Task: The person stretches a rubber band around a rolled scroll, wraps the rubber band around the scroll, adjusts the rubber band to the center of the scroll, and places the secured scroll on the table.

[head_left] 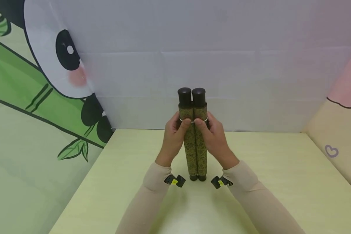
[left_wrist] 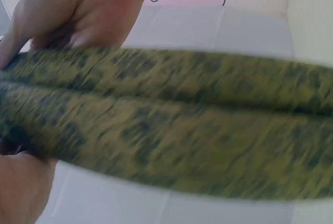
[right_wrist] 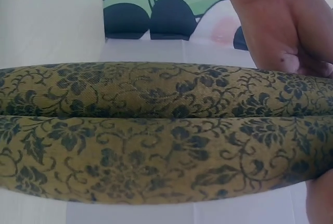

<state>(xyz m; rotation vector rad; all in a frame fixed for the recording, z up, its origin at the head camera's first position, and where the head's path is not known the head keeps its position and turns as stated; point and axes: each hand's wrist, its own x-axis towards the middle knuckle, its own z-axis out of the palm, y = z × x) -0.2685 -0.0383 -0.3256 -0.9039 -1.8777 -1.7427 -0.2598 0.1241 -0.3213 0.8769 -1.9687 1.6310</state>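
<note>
Plainly, the left grip (head_left: 172,138) was curled round the left roll (head_left: 190,146), thumb (head_left: 183,126) by the white band (head_left: 192,122). The right roll (head_left: 202,146) was alongside, both long axes steep over the desk (head_left: 128,175), black caps (head_left: 184,96) pointing up; whether the lower ends (head_left: 193,177) touched it was unclear. The right grip (head_left: 217,139) was curled round the right roll. Most fingers were hidden; both wrist views cut off the rolls' ends.

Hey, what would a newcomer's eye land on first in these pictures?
Most likely the olive patterned rolls, held side by side near the centre of the head view, with the left grip and right grip on them below their black ends. Next, probably the large cartoon face on the backdrop at upper left.
</note>
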